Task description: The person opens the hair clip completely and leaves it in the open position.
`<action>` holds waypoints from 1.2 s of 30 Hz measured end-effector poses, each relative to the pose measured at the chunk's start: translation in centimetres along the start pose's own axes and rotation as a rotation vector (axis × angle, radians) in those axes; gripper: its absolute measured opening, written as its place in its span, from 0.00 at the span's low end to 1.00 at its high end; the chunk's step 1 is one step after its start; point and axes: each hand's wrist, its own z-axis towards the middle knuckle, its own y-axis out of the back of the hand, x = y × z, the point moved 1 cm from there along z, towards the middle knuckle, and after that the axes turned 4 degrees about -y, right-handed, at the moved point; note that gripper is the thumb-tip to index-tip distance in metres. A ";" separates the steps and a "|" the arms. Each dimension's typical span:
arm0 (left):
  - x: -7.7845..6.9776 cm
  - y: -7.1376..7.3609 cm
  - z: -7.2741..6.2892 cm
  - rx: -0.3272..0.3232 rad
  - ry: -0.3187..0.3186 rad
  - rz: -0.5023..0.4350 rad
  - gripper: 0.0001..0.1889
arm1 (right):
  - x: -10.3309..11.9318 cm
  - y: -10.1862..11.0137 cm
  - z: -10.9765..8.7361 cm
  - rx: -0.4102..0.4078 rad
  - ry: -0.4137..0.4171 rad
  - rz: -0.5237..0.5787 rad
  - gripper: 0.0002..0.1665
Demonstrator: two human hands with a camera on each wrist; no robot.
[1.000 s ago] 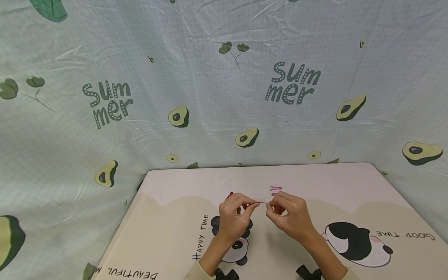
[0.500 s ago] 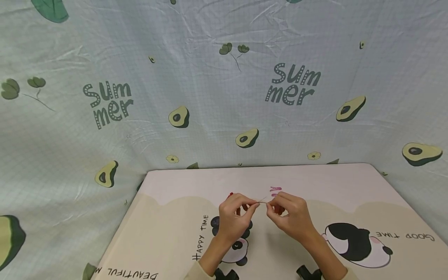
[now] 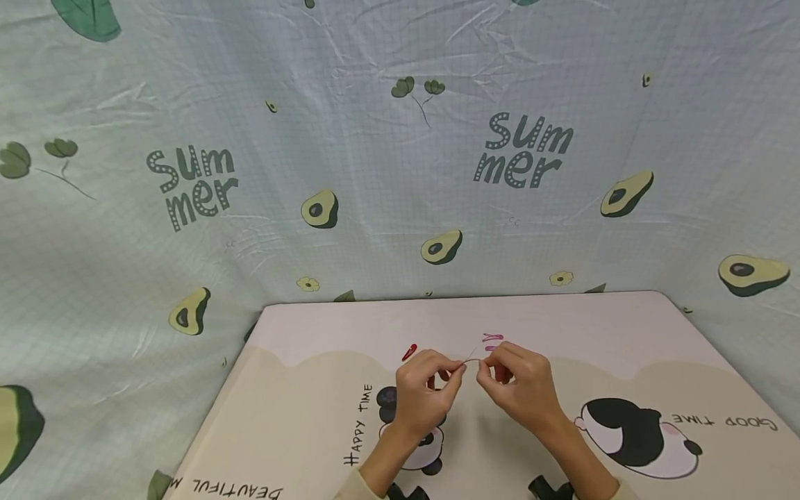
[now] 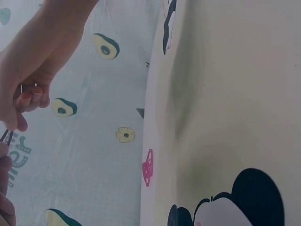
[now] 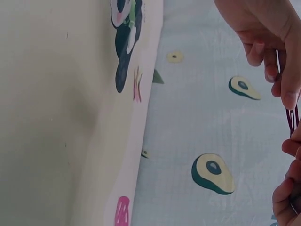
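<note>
Over the middle of the table my left hand (image 3: 425, 389) and right hand (image 3: 521, 385) face each other, fingertips a short gap apart. Between them spans a thin, dark red snap hair clip (image 5: 292, 123), its narrow slotted frame showing in the right wrist view. My left thumb and forefinger pinch one end, and the right thumb and forefinger pinch the other. From the head the hair clip looks like two fine strands spreading apart. Fingers cover both its ends. A red hair clip (image 3: 409, 352) lies just beyond my left hand; pink hair clips (image 3: 492, 337) lie beyond the right.
The table cover (image 3: 300, 403) carries printed panda and dog-like figures and lettering. Behind the table's far edge hangs a pale curtain (image 3: 375, 153) with printed avocados. Dark wrist straps (image 3: 551, 487) show near both wrists at the bottom.
My left hand has shifted slightly right and down, uncovering more of the red hair clip on the table. The right hand has barely moved, and both keep their pinch.
</note>
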 end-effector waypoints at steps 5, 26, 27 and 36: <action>-0.1 -0.1 0.1 -0.005 -0.001 0.007 0.09 | 0.2 -0.1 -0.1 -0.028 -0.014 -0.013 0.15; 0.1 0.2 0.2 -0.020 -0.016 0.047 0.04 | 0.0 0.1 -0.2 0.014 -0.020 0.019 0.13; 0.2 0.2 0.2 -0.017 -0.017 0.054 0.04 | -0.1 0.1 -0.2 0.021 -0.020 0.015 0.13; 0.4 0.4 0.2 0.009 -0.004 0.064 0.03 | -0.8 0.3 0.0 0.044 -0.035 0.045 0.16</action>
